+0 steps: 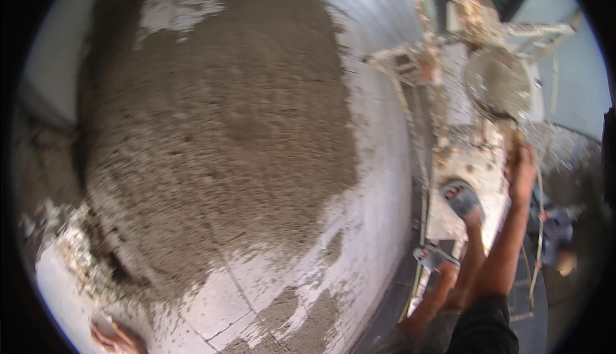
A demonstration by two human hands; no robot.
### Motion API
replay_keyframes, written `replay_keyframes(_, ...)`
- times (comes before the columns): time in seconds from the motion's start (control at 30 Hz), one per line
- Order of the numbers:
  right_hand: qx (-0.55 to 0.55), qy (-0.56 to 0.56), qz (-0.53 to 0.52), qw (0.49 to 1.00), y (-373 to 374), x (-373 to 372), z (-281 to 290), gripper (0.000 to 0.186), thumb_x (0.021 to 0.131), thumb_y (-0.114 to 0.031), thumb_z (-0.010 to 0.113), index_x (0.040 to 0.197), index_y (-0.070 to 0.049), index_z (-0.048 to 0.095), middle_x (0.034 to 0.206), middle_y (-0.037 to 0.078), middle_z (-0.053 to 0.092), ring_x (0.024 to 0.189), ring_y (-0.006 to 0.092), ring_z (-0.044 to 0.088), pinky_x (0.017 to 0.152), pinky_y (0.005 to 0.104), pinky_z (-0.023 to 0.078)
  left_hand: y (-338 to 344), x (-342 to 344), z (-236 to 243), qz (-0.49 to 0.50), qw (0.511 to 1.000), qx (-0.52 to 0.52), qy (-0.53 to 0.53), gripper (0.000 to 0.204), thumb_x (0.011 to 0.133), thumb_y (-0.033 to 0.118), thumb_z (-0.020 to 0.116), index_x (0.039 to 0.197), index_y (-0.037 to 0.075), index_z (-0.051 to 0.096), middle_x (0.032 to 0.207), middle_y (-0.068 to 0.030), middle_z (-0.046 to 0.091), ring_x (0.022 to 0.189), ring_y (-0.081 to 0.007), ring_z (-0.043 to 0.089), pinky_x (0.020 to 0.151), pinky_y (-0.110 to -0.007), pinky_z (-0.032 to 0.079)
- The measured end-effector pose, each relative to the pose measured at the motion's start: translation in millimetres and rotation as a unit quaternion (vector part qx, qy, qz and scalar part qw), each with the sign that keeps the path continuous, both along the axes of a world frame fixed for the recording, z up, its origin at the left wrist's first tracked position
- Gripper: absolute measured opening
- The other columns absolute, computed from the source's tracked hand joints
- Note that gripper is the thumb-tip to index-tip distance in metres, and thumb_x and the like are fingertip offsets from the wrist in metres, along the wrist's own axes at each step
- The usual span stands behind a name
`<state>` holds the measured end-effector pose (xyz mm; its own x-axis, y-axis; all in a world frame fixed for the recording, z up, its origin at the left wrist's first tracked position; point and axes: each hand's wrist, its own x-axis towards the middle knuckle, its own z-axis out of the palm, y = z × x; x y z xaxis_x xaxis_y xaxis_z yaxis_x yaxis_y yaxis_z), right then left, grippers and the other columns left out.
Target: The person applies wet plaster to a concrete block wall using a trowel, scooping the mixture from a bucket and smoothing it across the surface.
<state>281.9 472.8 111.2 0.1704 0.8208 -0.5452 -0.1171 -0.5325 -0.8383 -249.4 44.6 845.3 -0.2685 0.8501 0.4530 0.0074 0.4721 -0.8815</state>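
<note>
My right arm reaches away to the right. At its end my right hand [523,169] is closed around a tan handle [518,137] at the near rim of a round bucket [491,114] of wet grey mortar [497,81]. The tool's working end cannot be made out. Low at the left, my left hand [119,340] shows only its fingers, stretched out by the pale wall surface and holding nothing. Rough, wet grey plaster [237,129] covers much of the wall, with pale patches bare around its edges. Motion blurs the view.
My sandalled feet [461,197] stand on a mortar-spattered plank platform [468,161] with thin yellowish frame bars [538,251]. Below at the right is another person [557,235]. A corrugated pale sheet [372,1] rises beyond the wall; broken plaster edges [77,238] jut at the left.
</note>
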Motion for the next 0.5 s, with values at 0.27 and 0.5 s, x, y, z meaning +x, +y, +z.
replay_keyframes(0.27,0.185,0.006,-0.126,0.975,10.2,-171.2,170.2,0.021,0.101,-0.025,0.069,0.098,-0.008,0.057,0.076,0.003,0.063,0.053,0.0046,0.05,0.045,0.0197,0.039,8.1,27.2,-4.4,0.013,0.999,0.037,0.03,0.077,0.101,0.067,0.037,0.16,0.018,0.033,0.163,-0.018,0.024,0.154,-0.0356,0.014,0.121,-0.059,0.016)
replay_keyframes(0.5,0.181,-0.003,-0.008,0.983,17.3,-499.0,277.9,0.01,0.095,-0.005,0.061,0.102,-0.005,0.054,0.086,0.01,0.065,0.069,0.0209,0.064,0.06,0.0351,0.055,-70.0,-35.1,25.6,0.025,0.998,-0.045,-0.021,0.065,0.106,0.044,0.04,0.159,0.008,0.033,0.161,-0.0231,0.035,0.151,-0.0406,0.029,0.123,-0.061,0.022)
